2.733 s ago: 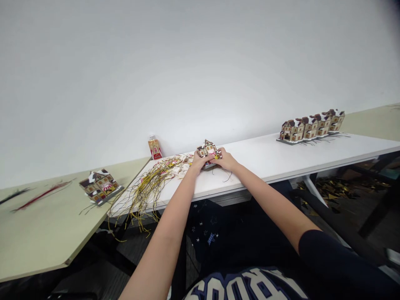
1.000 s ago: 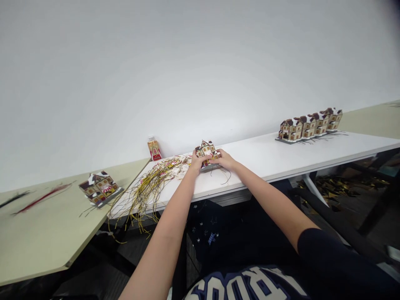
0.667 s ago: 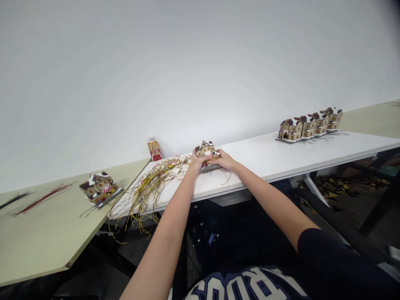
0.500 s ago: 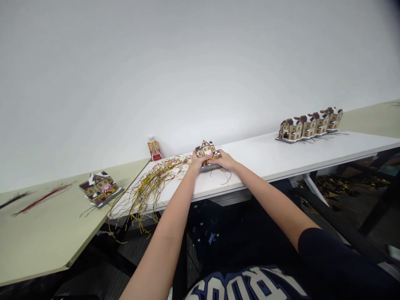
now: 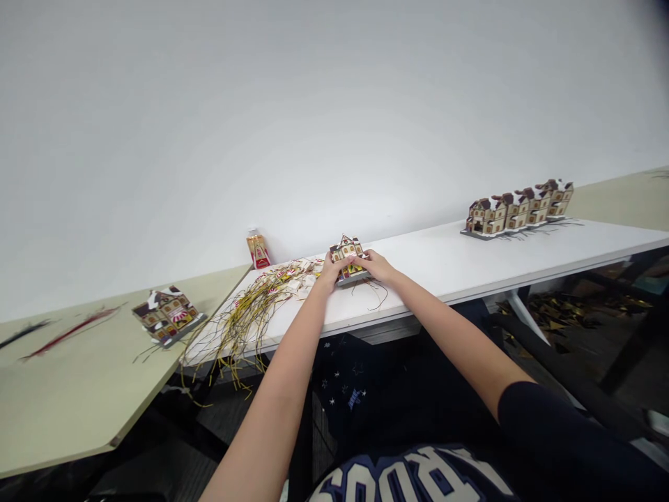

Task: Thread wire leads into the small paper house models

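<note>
A small model house (image 5: pixel 347 249) with a snowy roof and a grey base is held between my two hands, over the white table (image 5: pixel 418 279). My left hand (image 5: pixel 331 270) grips its left side, the thumb across the front. On the right side my right hand (image 5: pixel 377 266) is closed on the house, its fingers reaching to the front. Thin dark wires hang from the base near my right hand. Just left of my left hand lies a heap of yellow and dark wires (image 5: pixel 251 310) with small white and red-striped pieces among them.
Another model house (image 5: pixel 167 315) stands on the pale green table (image 5: pixel 63 397) at left, near red wires (image 5: pixel 73 335) and black wires. A gold and red carton (image 5: pixel 258 249) stands by the wall. Several model houses (image 5: pixel 517 213) form a row at right.
The house has tilted slightly and shifted a little to the right in my hands, and more of its lower front and grey base now shows. The other things have stayed in place.
</note>
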Available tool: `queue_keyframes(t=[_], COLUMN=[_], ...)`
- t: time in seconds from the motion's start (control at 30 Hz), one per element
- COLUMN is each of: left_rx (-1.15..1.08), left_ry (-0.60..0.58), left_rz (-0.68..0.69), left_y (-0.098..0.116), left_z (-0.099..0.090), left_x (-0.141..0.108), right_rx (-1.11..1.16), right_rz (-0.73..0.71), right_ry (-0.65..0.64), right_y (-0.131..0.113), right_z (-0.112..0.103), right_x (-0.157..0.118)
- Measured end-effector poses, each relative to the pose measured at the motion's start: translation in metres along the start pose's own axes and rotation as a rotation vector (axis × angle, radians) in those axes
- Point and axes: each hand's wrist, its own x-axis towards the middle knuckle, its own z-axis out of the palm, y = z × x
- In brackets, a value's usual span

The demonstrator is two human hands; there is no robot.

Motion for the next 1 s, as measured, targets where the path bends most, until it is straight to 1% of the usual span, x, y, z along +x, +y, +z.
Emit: queue_keyframes(t=[0.33, 0.53, 0.7, 0.8, 1.0], left_rx=[0.07, 0.094, 0.064, 0.065, 0.074], left_ry=[0.043, 0.061, 0.05, 0.049, 0.047], left_rz=[0.025, 0.065, 0.047, 0.022, 0.021], left_y=[-0.0014, 0.0015, 0.0049, 0.0043, 0.0022], left_z=[0.0002, 0.001, 0.0018, 0.0016, 0.0007], left_x=[0.0023, 0.0003, -0.0022, -0.0022, -0.001], right_rx=[-0.088, -0.034, 0.006, -0.05, -0.178], right_rz=[0.016, 0.013, 0.017, 0.01, -0.016], right_ry=[-0.017, -0.031, -0.023, 0.002, 0.014], right_y=[-0.0008, 0.0015, -0.0003, -0.0014, -0.0021], right_z=[0.0, 0.0013, 0.0009, -0.0003, -0.0006], right_x=[0.0022, 0.0036, 0.0005, -0.0019, -0.005])
